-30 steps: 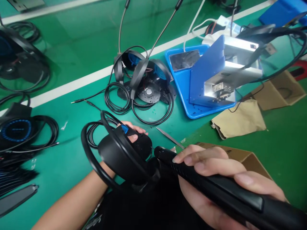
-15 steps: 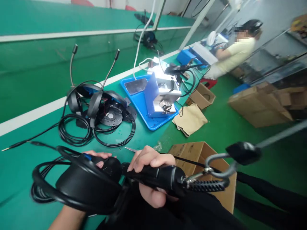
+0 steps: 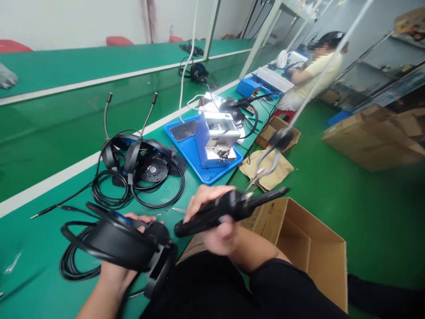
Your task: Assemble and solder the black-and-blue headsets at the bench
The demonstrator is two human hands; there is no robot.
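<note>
My left hand is closed on a black headset at the table's near edge; most of the fingers are behind it. The headset's black cable lies coiled to its left. In my right hand is a black electric screwdriver, tip end towards the headset's ear cup and slightly apart from it. A metal hook on a hanging cord holds the screwdriver's rear end. Just beyond my hands sit two headsets with upright microphones and coiled cables, one ear cup open.
A blue tray carries a blue and silver machine and a phone. An open cardboard box stands on the floor at right, with brown paper behind it. Another person sits farther along the table. Pointed tweezers lie nearby.
The screwdriver has come away from the headset's ear cup and its rear has lifted. The hook and cord have swung up and to the left. My left hand still holds the headset.
</note>
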